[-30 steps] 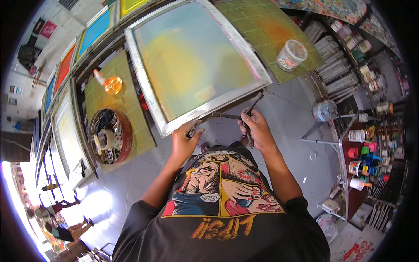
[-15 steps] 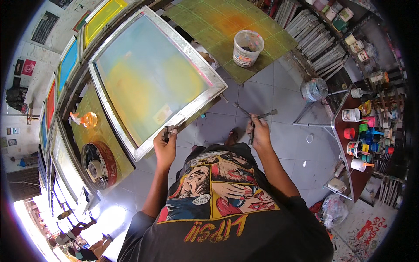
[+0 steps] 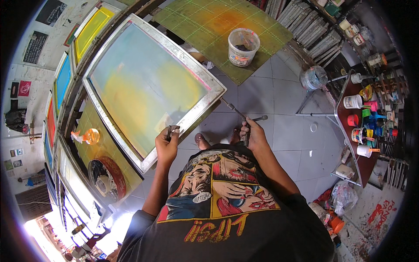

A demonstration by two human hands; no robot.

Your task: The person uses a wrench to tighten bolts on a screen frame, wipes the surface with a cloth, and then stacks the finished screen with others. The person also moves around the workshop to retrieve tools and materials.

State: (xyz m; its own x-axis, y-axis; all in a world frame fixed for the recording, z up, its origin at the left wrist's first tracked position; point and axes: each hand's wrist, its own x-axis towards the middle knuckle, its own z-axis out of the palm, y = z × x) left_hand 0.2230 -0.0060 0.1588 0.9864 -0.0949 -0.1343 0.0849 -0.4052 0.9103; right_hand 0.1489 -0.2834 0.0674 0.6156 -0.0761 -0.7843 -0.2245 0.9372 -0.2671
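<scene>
A silk-screen frame (image 3: 150, 160) with pale metal sides and blue-and-yellow stained mesh lies tilted at the left. My left hand (image 3: 166, 147) is closed at its near edge, fingers curled on a small dark piece I cannot make out. In my right hand (image 3: 256, 136) is a dark three-armed socket wrench (image 3: 236, 110). One wrench arm points up-left, its tip at a bolt by the frame's right corner; whether it is seated there I cannot tell. Another arm sticks out to the right, and the third runs down inside my grip.
A green board (image 3: 196, 26) behind carries a white plastic tub (image 3: 243, 48). Left of the frame are an orange spray bottle (image 3: 89, 136) and a round tin (image 3: 115, 177). Paint pots stand on a brown table (image 3: 345, 105) at the right. Grey tiles (image 3: 283, 135) cover the floor.
My right hand has shifted slightly left, turning the wrench so one arm reaches the bolt at the frame's corner. My left hand stays at the frame edge. The view has shifted a little.
</scene>
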